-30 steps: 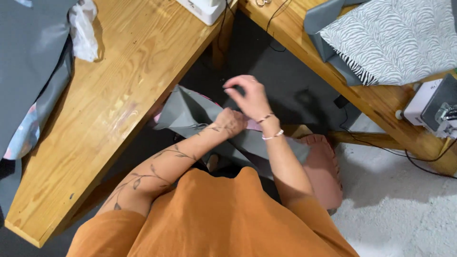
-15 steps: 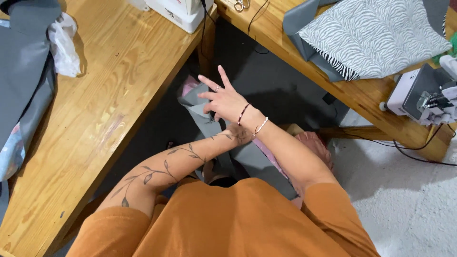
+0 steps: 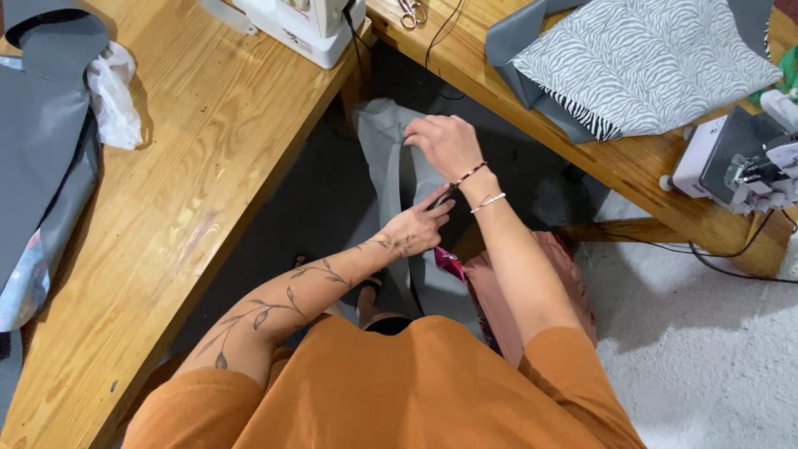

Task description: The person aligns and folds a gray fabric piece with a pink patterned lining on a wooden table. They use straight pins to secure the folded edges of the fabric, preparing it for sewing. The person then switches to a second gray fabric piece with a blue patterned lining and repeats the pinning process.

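Grey fabric [image 3: 37, 158] is lying along the far left edge of the wooden table [image 3: 208, 191], with a crumpled white plastic bag [image 3: 112, 91] sitting just beside it. Moving right, a white sewing machine [image 3: 303, 25] is standing at the table's top corner. Below that corner, in the dark gap between the two tables, you're working a long grey cloth [image 3: 386, 150] that is hanging down towards your lap. Your left hand [image 3: 420, 226], tattooed forearm stretching across your body, is pressing on the cloth lower down, fingers lying fairly straight and close together; whether they're pinching the cloth or only resting on it, I cannot tell. Your right hand [image 3: 447, 143], bracelets on the wrist, is sitting higher up, fingers curled and gripping the upper edge of the same cloth. The two hands are staying near each other, one just above the other. Something pink [image 3: 449, 264] is peeking out just beneath your left hand. Further right, a zebra-striped fabric [image 3: 640, 58] is spreading over the second wooden table [image 3: 615, 162], and a white overlock machine [image 3: 740, 158] is sitting at the far right.
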